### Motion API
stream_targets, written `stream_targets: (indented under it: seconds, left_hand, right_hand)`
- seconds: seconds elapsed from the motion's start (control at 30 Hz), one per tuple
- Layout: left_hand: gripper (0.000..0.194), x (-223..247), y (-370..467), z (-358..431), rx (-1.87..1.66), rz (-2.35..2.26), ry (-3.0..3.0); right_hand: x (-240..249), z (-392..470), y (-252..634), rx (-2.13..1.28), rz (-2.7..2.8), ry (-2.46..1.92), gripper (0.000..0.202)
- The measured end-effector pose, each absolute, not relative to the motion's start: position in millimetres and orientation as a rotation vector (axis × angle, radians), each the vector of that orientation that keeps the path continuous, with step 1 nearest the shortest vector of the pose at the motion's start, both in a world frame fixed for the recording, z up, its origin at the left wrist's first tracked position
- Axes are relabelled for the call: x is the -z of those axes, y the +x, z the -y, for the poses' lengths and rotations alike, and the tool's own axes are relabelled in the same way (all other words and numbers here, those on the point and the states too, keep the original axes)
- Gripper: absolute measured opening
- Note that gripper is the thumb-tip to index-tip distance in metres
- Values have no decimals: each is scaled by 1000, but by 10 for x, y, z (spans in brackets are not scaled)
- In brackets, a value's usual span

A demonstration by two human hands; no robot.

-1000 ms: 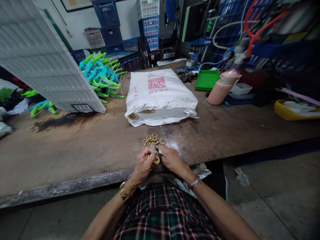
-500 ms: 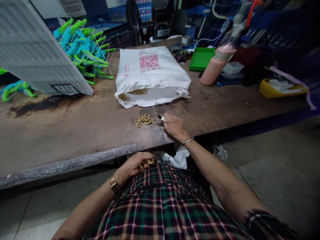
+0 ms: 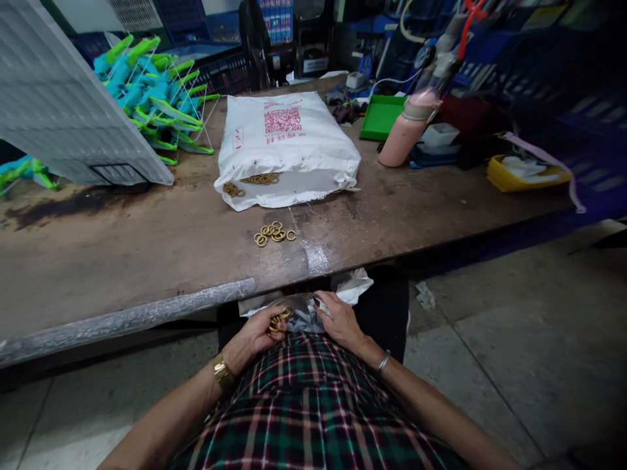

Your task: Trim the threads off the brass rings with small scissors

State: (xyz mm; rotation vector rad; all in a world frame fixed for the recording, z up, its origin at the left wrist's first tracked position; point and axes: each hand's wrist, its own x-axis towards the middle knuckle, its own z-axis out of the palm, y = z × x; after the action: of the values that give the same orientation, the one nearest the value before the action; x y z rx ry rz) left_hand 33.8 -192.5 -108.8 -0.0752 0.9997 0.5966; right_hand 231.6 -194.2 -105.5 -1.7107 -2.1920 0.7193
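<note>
Several brass rings (image 3: 279, 322) are held in the closed fingers of my left hand (image 3: 258, 334), low in front of the plaid shirt. To its right, my right hand (image 3: 341, 320) is closed on a small blade with a white wrap, its dark tip showing by the fingers. Between the hands, on the lap, lies a clear plastic bag (image 3: 304, 314); what it holds is hard to make out. A small heap of brass rings (image 3: 274, 232) lies on the table near its front edge. Behind it, a white sack (image 3: 289, 147) lies with its open mouth toward me, more rings inside.
On the brown table (image 3: 147, 248), a grey corrugated panel (image 3: 83, 98) leans at the left before blue-green plastic parts (image 3: 157, 98). At the right are a green tray (image 3: 382, 117), a pink bottle (image 3: 404, 134) and a yellow basket (image 3: 524, 176).
My right hand has left the table beside the ring heap and come down to the plastic bag at the lap. My left hand still holds rings. The view has shifted slightly.
</note>
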Motion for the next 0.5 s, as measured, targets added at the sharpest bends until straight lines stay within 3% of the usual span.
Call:
stream_targets:
  seconds: [0.1, 0.2, 0.3, 0.5]
  left_hand:
    - [7, 995, 367, 1896, -553, -969, -82]
    - [4, 942, 423, 1839, -545, -933, -83]
    - [6, 921, 491, 1795, -528, -908, -55]
    - [7, 740, 630, 1784, -430, -832, -70]
  right_hand:
    - [1065, 1899, 2263, -632, 2186, -1958, 45]
    - [1086, 1884, 2288, -703, 2199, -2050, 36]
    - [1168, 1985, 2431, -937, 2232, -1883, 23]
    - [1226, 2249, 2728, -1221, 2188, -1536, 24]
